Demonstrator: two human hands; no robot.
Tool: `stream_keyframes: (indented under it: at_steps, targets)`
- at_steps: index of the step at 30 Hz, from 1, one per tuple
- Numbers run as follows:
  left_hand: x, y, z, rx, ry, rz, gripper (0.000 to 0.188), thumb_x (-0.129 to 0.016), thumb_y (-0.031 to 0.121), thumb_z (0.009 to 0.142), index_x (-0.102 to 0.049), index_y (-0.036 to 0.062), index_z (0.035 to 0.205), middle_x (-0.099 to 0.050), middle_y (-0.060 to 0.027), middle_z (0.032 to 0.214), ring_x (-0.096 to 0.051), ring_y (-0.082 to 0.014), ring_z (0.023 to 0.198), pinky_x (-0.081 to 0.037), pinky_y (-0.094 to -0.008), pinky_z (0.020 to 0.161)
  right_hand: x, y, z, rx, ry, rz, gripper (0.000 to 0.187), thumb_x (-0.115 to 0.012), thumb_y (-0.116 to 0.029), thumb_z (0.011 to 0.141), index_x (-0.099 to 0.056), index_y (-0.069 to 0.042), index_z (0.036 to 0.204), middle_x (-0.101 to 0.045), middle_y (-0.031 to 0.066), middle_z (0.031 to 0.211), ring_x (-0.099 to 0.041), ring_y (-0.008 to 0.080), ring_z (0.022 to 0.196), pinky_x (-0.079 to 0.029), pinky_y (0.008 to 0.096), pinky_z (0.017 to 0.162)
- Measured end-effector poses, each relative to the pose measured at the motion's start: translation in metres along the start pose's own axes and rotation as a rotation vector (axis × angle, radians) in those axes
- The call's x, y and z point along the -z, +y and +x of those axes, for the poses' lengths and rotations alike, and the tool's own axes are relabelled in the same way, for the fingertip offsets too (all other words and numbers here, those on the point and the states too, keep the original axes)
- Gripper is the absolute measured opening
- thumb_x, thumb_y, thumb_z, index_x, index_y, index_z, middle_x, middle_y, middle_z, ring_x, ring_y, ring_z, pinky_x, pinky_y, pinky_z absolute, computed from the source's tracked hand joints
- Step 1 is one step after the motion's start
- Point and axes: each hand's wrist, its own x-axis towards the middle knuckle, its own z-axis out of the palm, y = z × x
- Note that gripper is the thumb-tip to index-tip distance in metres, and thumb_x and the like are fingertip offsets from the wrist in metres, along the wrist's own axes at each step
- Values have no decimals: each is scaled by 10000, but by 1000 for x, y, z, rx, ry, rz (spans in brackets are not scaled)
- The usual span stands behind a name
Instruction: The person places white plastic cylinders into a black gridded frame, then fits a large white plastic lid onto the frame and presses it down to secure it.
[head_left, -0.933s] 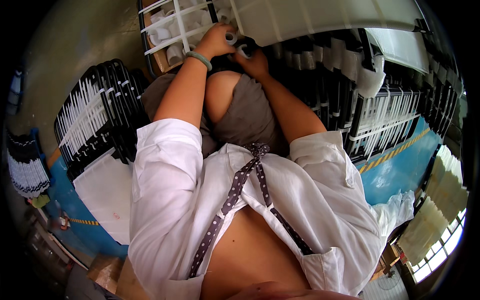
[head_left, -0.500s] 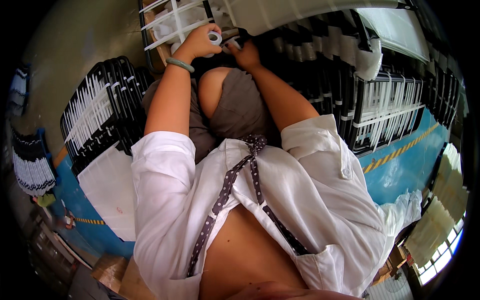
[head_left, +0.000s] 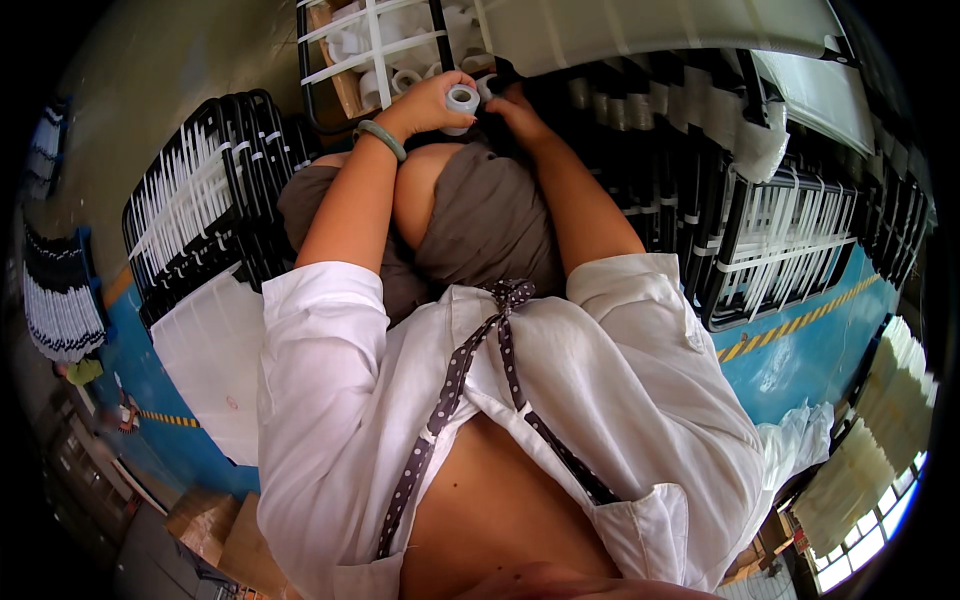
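My left hand (head_left: pixel 430 107) is closed round a small white roll (head_left: pixel 461 98) with a hollow core, its open end facing up. A grey-green bangle circles that wrist. Close beside it, my right hand (head_left: pixel 519 120) has its fingers curled at a white piece (head_left: pixel 487 88), mostly hidden by the fingers and the dark frames behind; I cannot make out its kind. Both hands are above my knees, in front of a cardboard box (head_left: pixel 349 95) with several white rolls inside. A black tubular frame with white straps (head_left: pixel 372 45) crosses over the box.
Stacked black frames with white straps (head_left: pixel 195 195) stand at left, and more frames (head_left: pixel 785 235) at right. A pale mesh panel (head_left: pixel 650 30) overhangs the far side. White sheeting (head_left: pixel 215 360) lies at left. Yellow-black tape (head_left: pixel 800 320) marks the blue floor.
Both hands sit slightly lower and farther right in view, as the surroundings have shifted too. The roll in my left hand shows more of its side and hollow end.
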Motion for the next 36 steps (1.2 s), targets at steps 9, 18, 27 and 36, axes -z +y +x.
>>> stream_keyframes:
  at_steps: [9, 18, 27, 36]
  targets:
    - [10, 6, -5, 29, 73, -76, 361, -670, 39, 617, -555, 57, 959, -596, 8, 868, -549, -100, 828, -443, -241, 769, 9, 30, 2, 183, 77, -374, 483, -693, -213, 761, -472, -5, 1136, -610, 140, 992, -591, 215, 913, -466, 327, 780]
    - [45, 20, -20, 34, 62, -107, 268, -613, 9, 587, -560, 51, 846, -581, 19, 768, -532, -74, 750, -431, -214, 697, -28, 11, 3, 81, 143, -783, 476, -699, -427, 685, -588, 2, 860, -618, 197, 760, -622, 344, 710, -488, 411, 610]
    - [5, 10, -30, 23, 105, 122, 445, -786, 135, 594, -577, 59, 980, -605, -30, 889, -557, -127, 835, -451, -263, 736, -22, 24, 8, 183, 263, -668, 501, -706, -403, 657, -610, 18, 911, -636, 210, 842, -622, 361, 822, -495, 402, 686]
    - [-2, 6, -20, -46, 85, 112, 548, -853, 221, 527, -584, 50, 972, -618, -44, 899, -577, -140, 846, -456, -267, 758, 8, 35, -1, -119, -50, 246, 493, -649, -234, 737, -474, -17, 1144, -550, 98, 1062, -531, 197, 966, -431, 308, 817]
